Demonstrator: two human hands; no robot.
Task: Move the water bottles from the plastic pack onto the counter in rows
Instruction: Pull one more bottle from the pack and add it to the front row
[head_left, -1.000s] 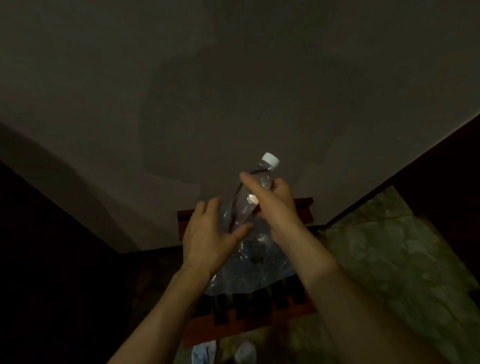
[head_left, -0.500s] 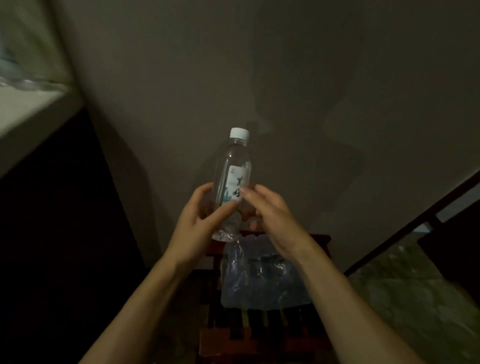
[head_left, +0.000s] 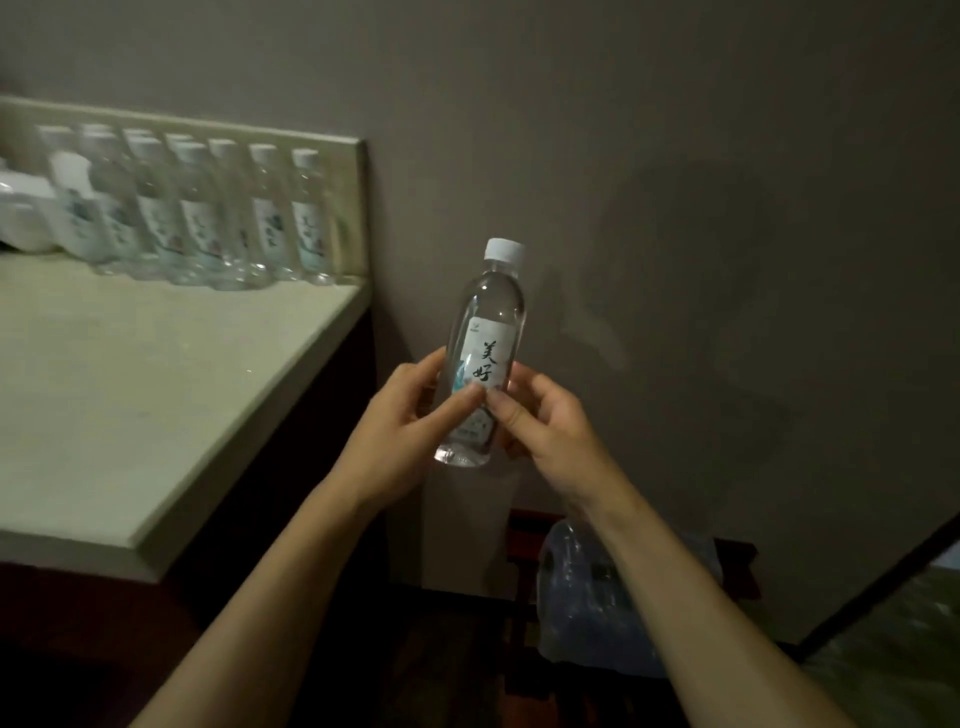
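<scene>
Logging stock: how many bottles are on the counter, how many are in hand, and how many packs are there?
Counter bottles: at least 7 (blurred, rows overlap)
Held bottle: 1
Pack: 1
Total: at least 9

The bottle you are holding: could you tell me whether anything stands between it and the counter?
Nothing visible does. The bottle, in the left hand and right hand, is right of the counter, whose near surface is bare; the standing bottles line its back edge.

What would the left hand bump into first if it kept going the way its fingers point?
The left hand is already on the bottle. Its fingers point right, toward the right hand, probably the first thing beyond it, though depth is unclear.
</scene>
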